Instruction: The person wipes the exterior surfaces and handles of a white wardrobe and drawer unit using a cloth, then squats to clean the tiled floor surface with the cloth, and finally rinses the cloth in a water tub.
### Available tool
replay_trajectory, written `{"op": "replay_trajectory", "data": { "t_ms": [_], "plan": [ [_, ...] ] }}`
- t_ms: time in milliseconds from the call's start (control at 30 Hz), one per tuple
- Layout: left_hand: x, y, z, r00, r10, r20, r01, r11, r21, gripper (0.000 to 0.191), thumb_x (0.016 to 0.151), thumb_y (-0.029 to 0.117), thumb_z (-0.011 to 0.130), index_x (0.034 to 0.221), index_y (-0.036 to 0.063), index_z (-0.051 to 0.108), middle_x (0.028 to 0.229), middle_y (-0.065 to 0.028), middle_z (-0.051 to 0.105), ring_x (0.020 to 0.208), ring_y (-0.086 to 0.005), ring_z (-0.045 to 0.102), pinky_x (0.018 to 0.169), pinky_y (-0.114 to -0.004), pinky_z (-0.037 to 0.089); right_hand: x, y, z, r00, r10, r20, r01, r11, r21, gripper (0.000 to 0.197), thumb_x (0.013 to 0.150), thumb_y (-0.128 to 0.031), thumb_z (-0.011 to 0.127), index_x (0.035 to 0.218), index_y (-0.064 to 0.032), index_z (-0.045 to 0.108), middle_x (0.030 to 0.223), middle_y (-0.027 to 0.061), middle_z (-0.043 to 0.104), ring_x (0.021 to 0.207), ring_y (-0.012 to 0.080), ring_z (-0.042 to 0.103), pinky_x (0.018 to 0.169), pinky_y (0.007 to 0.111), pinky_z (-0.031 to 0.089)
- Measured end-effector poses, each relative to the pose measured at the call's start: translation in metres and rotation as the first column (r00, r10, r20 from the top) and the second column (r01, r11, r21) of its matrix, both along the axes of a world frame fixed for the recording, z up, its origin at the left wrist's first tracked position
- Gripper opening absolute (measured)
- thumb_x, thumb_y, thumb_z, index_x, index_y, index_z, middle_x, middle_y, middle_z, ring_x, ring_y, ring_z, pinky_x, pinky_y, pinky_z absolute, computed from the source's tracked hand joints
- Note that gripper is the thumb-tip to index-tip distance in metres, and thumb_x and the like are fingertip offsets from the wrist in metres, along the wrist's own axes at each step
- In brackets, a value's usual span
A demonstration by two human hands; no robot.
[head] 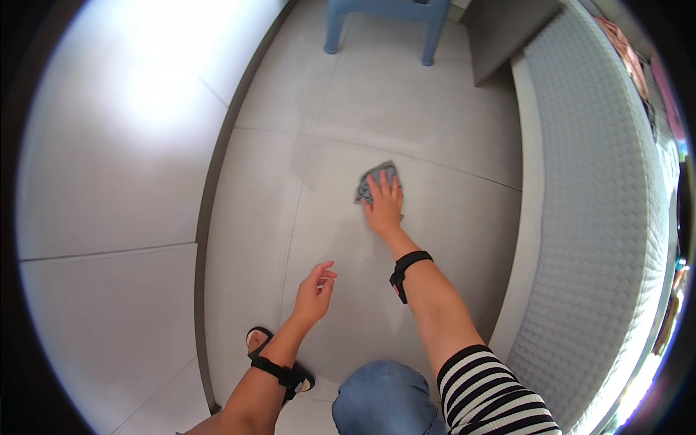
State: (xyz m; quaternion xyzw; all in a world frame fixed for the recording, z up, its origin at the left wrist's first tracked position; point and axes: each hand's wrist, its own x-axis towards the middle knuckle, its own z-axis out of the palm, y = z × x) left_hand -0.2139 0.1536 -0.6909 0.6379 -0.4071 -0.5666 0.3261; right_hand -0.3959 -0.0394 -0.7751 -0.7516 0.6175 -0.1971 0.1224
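A crumpled grey cloth [376,184] lies on the tiled floor [348,239] near the middle of the view. My right hand [385,204] presses down on it with the fingers spread over the fabric. Lower and to the left, my left hand [315,293] is held above the floor with bent fingers, and nothing is in it. Both forearms wear black straps. The underside of the cloth and part of its near edge are hidden by my right hand.
A blue plastic stool [389,7] stands at the top. Along the right runs a bed or mattress with a grey quilted cover [592,217], beside a grey panel [497,38]. White panels [109,196] with a dark base strip line the left. My knee and a sandalled foot show below.
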Motion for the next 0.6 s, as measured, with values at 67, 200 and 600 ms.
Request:
{"op": "replay_trajectory", "data": {
  "t_ms": [67,200,600],
  "plan": [
    [0.016,0.012,-0.006,0.998,0.069,0.006,-0.069,0.998,0.013,0.039,0.097,0.003,0.054,0.136,0.0085,0.054,0.107,-0.0070,0.067,0.089,-0.0138,0.063,0.074,-0.028,0.052,0.036,0.037,0.006,0.964,0.266,0.029,-0.267,0.963,0.042,0.063,0.078,-0.014,0.072,0.138,-0.0161,0.054,0.155,0.0155,0.036,0.142,0.0418,0.031,0.114,0.056,0.028],
    [0.047,0.042,-0.013,0.986,0.165,0.020,-0.165,0.986,0.019,0.039,0.097,0.003,0.054,0.135,0.0076,0.054,0.107,-0.0071,0.067,0.090,-0.0144,0.063,0.076,-0.029,0.052,0.028,0.175,0.031,0.571,0.800,0.185,-0.821,0.551,0.150,0.064,0.073,-0.007,0.069,0.135,-0.0174,0.057,0.153,0.0127,0.042,0.139,0.0366,0.040,0.113,0.052,0.034],
    [0.080,0.056,-0.012,0.955,0.295,0.040,-0.297,0.954,0.050,0.039,0.096,0.004,0.055,0.135,0.0077,0.054,0.108,-0.0073,0.067,0.091,-0.0145,0.064,0.077,-0.029,0.053,0.132,0.013,0.001,0.871,0.481,0.101,-0.475,0.876,-0.078,0.062,0.074,-0.008,0.071,0.133,-0.0128,0.057,0.148,0.0178,0.046,0.134,0.0431,0.040,0.112,0.056,0.031]
  ]
}}
